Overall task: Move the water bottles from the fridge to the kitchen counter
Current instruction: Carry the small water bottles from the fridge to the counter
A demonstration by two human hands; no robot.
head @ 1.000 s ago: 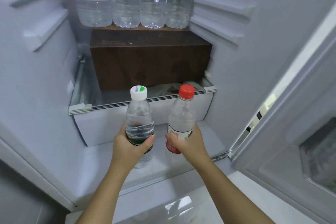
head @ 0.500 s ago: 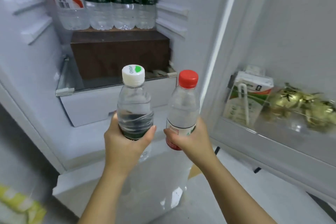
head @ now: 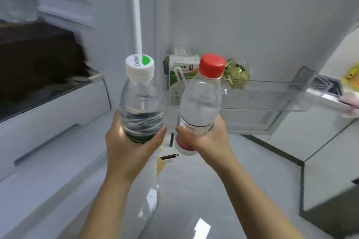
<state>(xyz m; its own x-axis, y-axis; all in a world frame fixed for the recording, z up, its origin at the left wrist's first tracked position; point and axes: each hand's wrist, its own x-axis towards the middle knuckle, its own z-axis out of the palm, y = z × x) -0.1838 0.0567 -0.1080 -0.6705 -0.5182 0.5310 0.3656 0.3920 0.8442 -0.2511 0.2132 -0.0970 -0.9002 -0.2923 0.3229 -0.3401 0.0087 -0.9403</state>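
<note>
My left hand [head: 129, 144] grips a clear water bottle with a white and green cap [head: 140, 101] around its green-labelled lower half. My right hand [head: 208, 138] grips a second clear bottle with a red cap [head: 202, 99], tilted slightly right, by its red and white label. Both bottles are upright in front of me, outside the fridge body [head: 64, 106], between it and the open door [head: 252, 25]. More large bottles [head: 15, 2] stand blurred on a fridge shelf at the top left.
The open door's clear shelf [head: 272, 93] holds a carton [head: 179, 77] and a greenish packet [head: 236, 74]. A brown box [head: 38, 58] sits above the white drawer [head: 48, 114]. Glossy grey floor [head: 194, 190] lies below. A white cabinet [head: 330, 170] is at the right.
Both hands have drawn the two bottles out of the fridge and swung right. The view has turned from the fridge interior toward the open door.
</note>
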